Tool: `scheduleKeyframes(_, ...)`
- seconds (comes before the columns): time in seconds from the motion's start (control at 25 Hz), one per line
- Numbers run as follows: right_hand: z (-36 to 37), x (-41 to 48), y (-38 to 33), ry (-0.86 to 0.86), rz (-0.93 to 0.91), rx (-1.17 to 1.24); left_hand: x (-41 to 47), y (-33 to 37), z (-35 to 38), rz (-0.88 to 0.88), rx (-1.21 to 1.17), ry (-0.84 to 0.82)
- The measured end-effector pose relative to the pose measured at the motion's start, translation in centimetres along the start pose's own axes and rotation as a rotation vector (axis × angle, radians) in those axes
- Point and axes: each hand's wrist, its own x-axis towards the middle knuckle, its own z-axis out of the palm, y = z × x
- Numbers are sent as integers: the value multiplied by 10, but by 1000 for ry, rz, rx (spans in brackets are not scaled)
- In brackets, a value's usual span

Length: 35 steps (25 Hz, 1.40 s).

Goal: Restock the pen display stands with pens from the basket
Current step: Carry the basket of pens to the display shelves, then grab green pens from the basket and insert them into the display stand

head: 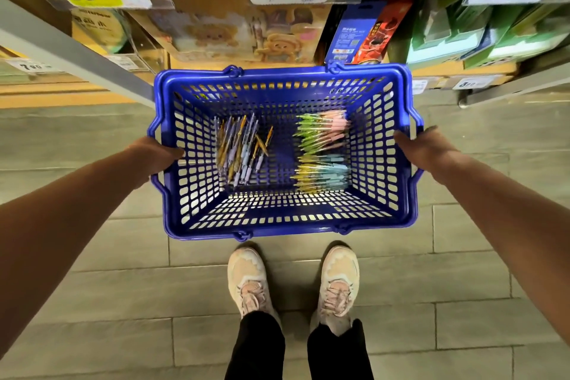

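Two heaps in blue basket (293, 231): loose pens (239, 149), bundled pens (322, 153); left hand (154, 153), right hand (424, 145) grip rim.

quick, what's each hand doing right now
left hand: grips the left rim of the blue basket
right hand: grips the basket's right rim

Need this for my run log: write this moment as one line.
left hand: grips basket left rim | right hand: grips right rim | pens: in basket, none in hand | display stands: not in view
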Motion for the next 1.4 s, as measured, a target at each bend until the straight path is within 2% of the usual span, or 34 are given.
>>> scheduleKeyframes(0.08,-14,-21,-10,135,-58,0,-17,11,-12,-24,154,85)
scheduleKeyframes(0.16,-15,-52,-13,218,-276,62,-50,18,-18,67,327,209)
scheduleKeyframes(0.24,-8,-94,-9,166,-397,182,-91,18,-9,299,322,155)
scheduleKeyframes(0.32,6,-131,0,45,-454,202,-136,14,12,436,176,-26)
scheduleKeyframes(0.4,25,-154,11,-85,-529,155,-164,12,46,371,-31,-233)
scheduleKeyframes(0.48,50,-160,19,-213,-561,135,-176,12,81,328,-109,-346)
scheduleKeyframes(0.6,83,-135,20,-301,-597,85,-168,20,124,274,-218,-311)
scheduleKeyframes(0.8,119,-39,1,-305,-669,-107,-114,44,167,221,-464,-338)
scheduleKeyframes(0.92,144,31,-30,-226,-747,-340,-67,55,181,195,-620,-404)
scheduleKeyframes(1.04,163,87,-62,-58,-699,-558,-32,54,185,177,-615,-466)
scheduleKeyframes(1.2,176,121,-78,109,-810,-830,-14,47,176,139,-641,-534)
scheduleKeyframes(1.4,178,129,-84,175,-941,-1022,-6,62,168,305,-517,-496)
